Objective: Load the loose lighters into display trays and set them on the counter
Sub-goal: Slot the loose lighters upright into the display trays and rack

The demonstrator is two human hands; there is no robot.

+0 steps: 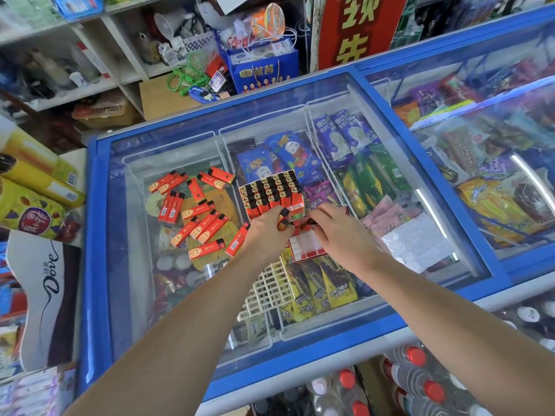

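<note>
Red display tray [271, 195], frame centre, packed w/ upright black-capped red lighters. Left hand [267, 232] pinching lighter [282, 221]; right hand [339, 232] curled, prob. gripping another. Loose red lighters [198, 214] scattered centre-left on glass freezer lid [132, 223].

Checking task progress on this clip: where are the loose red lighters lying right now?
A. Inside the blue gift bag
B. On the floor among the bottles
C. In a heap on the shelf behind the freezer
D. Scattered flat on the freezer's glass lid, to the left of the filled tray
D: the loose lighters lie scattered flat on the glass lid, left of the filled tray.
</note>
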